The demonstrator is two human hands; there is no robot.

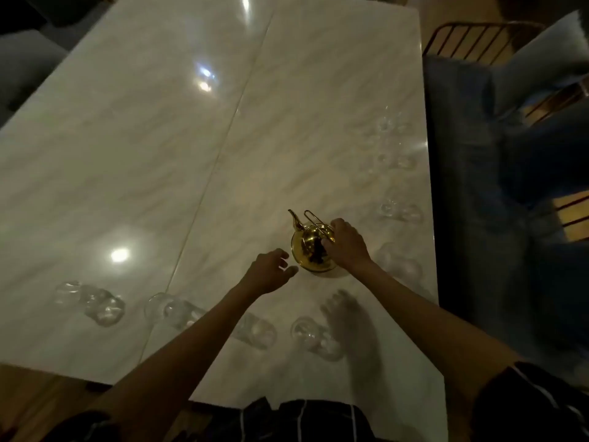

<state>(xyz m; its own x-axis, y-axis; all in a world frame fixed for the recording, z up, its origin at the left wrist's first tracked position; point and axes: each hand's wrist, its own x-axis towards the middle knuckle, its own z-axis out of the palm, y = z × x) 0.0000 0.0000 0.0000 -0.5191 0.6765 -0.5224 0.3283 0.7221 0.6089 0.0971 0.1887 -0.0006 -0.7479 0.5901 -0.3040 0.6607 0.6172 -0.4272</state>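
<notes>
The big white table (159,138) is shiny, and a thin line runs down its middle from the far edge to the near edge. Lamp spots shine on it. Past the right edge is a long blue seat (462,154).

Clear glasses sit on the table. Four are in a row along the near edge: one by the left side (92,301), the next (172,311), one partly under the left arm (255,330), and the last (315,338). More glasses run along the right edge (401,212). They are blurry, so I cannot tell how each one lies.

The gold teapot (306,247) stands on the table, closer to the near right corner than to the middle. Its spout (294,220) points to the far edge, and its thin wire handle (314,218) sticks up.

The right hand (345,244) is on top of the teapot, with its fingers curled tight onto it. The left hand (269,271) is just beside the teapot and is not touching it. Its fingers are loosely bent and hold nothing.
</notes>
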